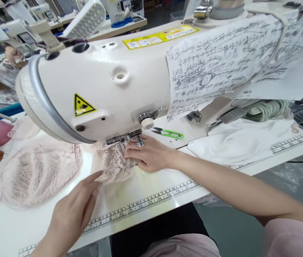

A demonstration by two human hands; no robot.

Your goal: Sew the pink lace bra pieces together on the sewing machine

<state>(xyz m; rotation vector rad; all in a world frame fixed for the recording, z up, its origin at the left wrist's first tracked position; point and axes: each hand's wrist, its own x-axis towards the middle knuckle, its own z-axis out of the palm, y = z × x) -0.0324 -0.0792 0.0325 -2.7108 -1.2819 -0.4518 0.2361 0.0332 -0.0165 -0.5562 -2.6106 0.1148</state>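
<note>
A white sewing machine (pixel 100 82) fills the middle of the view. A piece of pale pink lace (pixel 111 162) lies under its presser foot (pixel 138 137). My right hand (pixel 148 155) lies flat on the lace just beside the foot, fingers together and stretched toward the needle. My left hand (pixel 72 210) rests open on the table, fingertips touching the lace's near edge. Neither hand grips anything.
A heap of pink lace (pixel 34 173) lies at the left. Green thread snips (pixel 169 133) sit behind my right hand. White cloth (pixel 234 141) lies to the right. A scribbled paper sheet (pixel 221 60) hangs over the machine. A ruler strip (pixel 146 205) runs along the table's front edge.
</note>
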